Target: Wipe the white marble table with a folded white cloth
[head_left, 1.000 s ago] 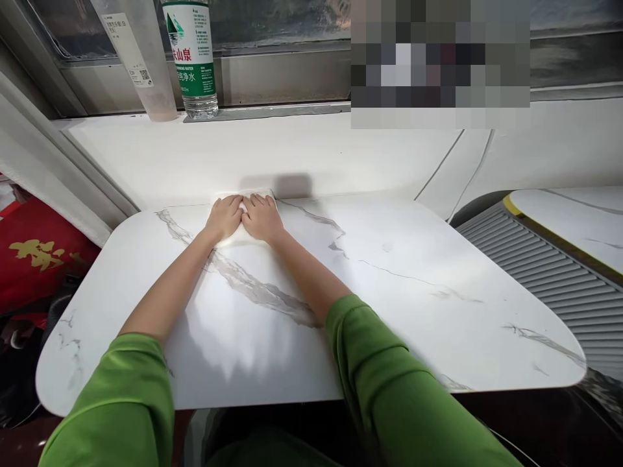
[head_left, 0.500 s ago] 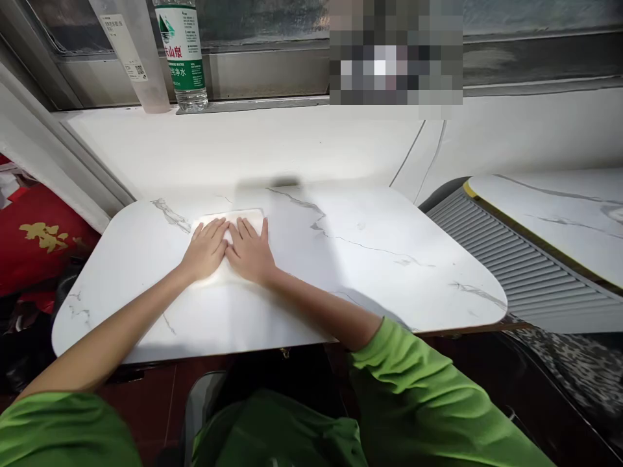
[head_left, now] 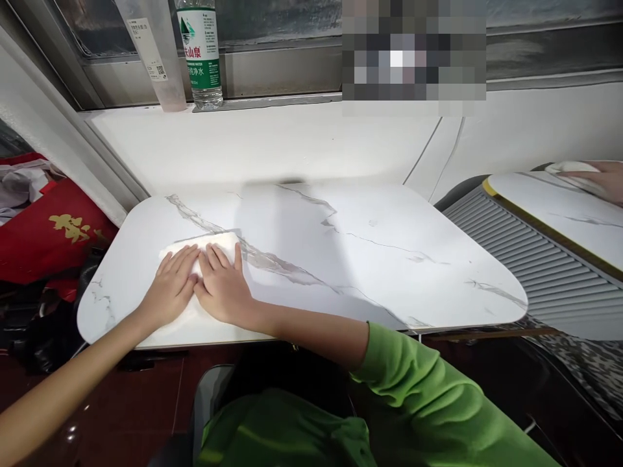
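A folded white cloth [head_left: 220,240] lies on the left part of a white marble-patterned table [head_left: 403,220]. My left hand [head_left: 171,285] rests flat on the cloth's left side, its fingers stretched forward. Beside it, my right hand [head_left: 224,285] presses on the right side of the cloth with its fingers extended and thumb touching the left hand. Both hands are open on top of the cloth and cover much of it.
A labelled plastic bottle [head_left: 207,58] and a tall translucent container [head_left: 158,61] stand on the window ledge. Left of the table is a red bag [head_left: 58,227]. At far right, another person's hand [head_left: 606,178] rests on a white cloth [head_left: 574,168] on a second table [head_left: 569,207].
My hands and the cloth have slid left and nearer to me across the table. Another person's hand and cloth have come into view at far right. The view has shifted slightly.
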Demonstrator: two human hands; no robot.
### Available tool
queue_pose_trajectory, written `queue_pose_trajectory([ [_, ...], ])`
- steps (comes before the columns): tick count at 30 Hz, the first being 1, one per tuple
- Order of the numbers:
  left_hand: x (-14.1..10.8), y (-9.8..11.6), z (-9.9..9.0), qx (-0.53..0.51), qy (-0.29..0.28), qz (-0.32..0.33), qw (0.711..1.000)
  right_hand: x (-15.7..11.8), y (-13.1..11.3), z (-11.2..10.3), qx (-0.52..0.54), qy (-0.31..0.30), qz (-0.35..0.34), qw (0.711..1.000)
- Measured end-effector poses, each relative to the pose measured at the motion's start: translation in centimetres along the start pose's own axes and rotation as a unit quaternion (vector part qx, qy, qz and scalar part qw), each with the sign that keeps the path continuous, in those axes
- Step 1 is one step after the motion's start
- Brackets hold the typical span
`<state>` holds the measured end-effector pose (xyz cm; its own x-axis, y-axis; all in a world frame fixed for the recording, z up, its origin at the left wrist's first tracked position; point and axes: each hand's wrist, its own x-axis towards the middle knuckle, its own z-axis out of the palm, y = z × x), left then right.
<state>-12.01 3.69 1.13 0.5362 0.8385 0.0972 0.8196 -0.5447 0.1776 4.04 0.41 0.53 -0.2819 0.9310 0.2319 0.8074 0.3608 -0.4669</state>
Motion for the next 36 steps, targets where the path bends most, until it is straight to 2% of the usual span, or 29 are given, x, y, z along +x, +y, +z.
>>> queue_pose_trajectory([
  [4, 3.5, -3.2, -0.4, 0.006, -0.014, -0.018, 1.000, 4.3, 0.5, 1.4, -0.040, 0.016, -0.021, 0.999],
  [11, 14.6, -8.6, -0.4, -0.002, -0.013, -0.006, 1.000, 14.8, 4.8, 2.4, -0.076, 0.048, 0.022, 0.996],
  [15, 19.2, -9.8, 0.2, -0.001, 0.006, -0.006, 1.000, 18.6, 7.6, 1.9, -0.078, 0.034, 0.025, 0.996],
  [18, 20.9, -9.9, 0.5, 0.000, 0.017, -0.014, 1.000, 20.0, 8.9, 1.7, -0.079, 0.023, 0.028, 0.996],
  [23, 20.6, -9.2, 0.7, 0.002, 0.020, -0.040, 0.999, 20.3, 9.3, 1.6, -0.081, 0.022, 0.019, 0.996],
  [28, 18.2, -7.3, 0.4, 0.016, 0.008, -0.078, 0.997, 18.4, 8.8, 1.4, -0.093, 0.023, -0.005, 0.995],
  [32, 15.1, -4.7, 0.6, 0.032, 0.002, -0.065, 0.997, 14.3, 8.1, 0.7, -0.105, 0.032, -0.023, 0.994],
  [36, 11.1, -0.7, 1.4, 0.038, 0.003, -0.021, 0.999, 7.8, 7.4, -0.3, -0.115, 0.039, -0.026, 0.992],
])
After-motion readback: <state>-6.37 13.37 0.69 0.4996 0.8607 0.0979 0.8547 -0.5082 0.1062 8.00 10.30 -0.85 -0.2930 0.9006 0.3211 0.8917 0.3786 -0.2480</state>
